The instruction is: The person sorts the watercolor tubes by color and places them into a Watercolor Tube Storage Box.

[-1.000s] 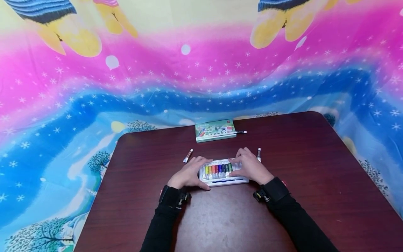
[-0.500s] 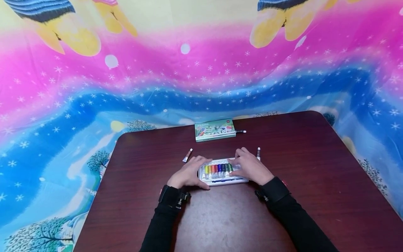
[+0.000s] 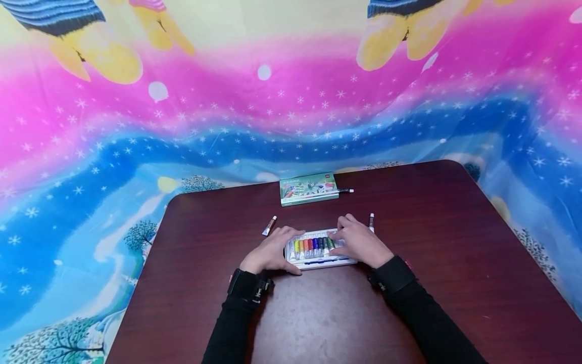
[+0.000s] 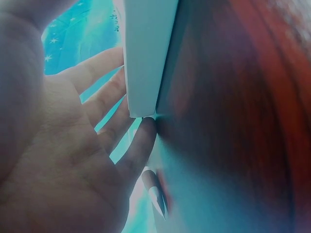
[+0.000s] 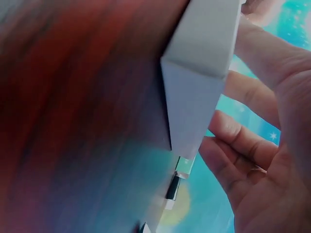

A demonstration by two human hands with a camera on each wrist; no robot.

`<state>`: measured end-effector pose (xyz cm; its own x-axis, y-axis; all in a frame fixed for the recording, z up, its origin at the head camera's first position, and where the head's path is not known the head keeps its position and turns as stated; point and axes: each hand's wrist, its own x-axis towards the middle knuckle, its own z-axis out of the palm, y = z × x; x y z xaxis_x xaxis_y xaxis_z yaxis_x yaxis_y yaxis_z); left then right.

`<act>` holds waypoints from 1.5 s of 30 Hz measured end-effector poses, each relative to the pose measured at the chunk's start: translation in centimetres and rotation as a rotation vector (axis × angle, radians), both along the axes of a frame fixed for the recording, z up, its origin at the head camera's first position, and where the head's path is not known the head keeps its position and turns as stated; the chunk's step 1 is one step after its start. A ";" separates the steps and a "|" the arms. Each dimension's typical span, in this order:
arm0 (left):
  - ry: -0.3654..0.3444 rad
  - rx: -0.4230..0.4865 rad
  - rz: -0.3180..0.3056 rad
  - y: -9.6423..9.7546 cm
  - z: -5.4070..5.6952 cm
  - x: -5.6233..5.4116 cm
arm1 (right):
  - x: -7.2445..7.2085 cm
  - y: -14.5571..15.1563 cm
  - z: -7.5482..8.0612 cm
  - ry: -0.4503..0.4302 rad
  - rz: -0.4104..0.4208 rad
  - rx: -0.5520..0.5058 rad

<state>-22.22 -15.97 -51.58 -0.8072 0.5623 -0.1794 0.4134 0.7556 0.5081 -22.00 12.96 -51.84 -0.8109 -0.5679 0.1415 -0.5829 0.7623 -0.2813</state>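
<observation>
A white tray [image 3: 343,263] of paint tubes lies on the table, a row running from yellow through red and blue to green. My left hand [image 3: 270,253] grips its left end, thumb at the near edge and fingers at the far edge. In the left wrist view those fingers reach past the tray's pale side wall [image 4: 148,53]. Over the tray's right end, my right hand [image 3: 364,243] pinches a green paint tube [image 3: 331,243] between thumb and forefinger. Its other fingers [image 5: 243,133] curl beyond the tray's wall in the right wrist view.
Behind the tray lies a green illustrated box [image 3: 309,189], with a dark tube [image 3: 345,190] at its right end. A brown-banded paint tube [image 3: 270,226] lies beyond my left hand, and another dark tube [image 3: 371,222] beyond my right. A patterned cloth [image 3: 273,121] hangs behind the table.
Both hands stay at the tray in nearly the same pose. The whole head view has shifted slightly.
</observation>
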 end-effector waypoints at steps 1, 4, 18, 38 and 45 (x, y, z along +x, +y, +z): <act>-0.002 0.001 0.001 0.0 0.0 0.0 | 0.0 0.1 0.0 -0.010 0.004 -0.012; -0.001 0.005 0.001 0.0 0.0 0.0 | -0.1 0.4 0.0 -0.059 0.006 -0.054; 0.026 -0.004 -0.022 0.1 -0.1 0.0 | -1.4 4.1 0.2 -0.102 -0.159 -0.215; -0.002 0.020 -0.037 -0.1 0.1 -0.2 | -0.8 4.2 0.3 -0.493 0.093 -0.246; 0.199 0.032 0.153 -1.2 0.2 -0.7 | -0.7 3.9 0.4 -0.487 0.084 -0.220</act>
<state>-22.95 -17.19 -51.42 -0.9013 0.4332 0.0072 0.3892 0.8022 0.4527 -22.66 16.86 -51.43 -0.7652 -0.6332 -0.1165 -0.4021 0.6113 -0.6816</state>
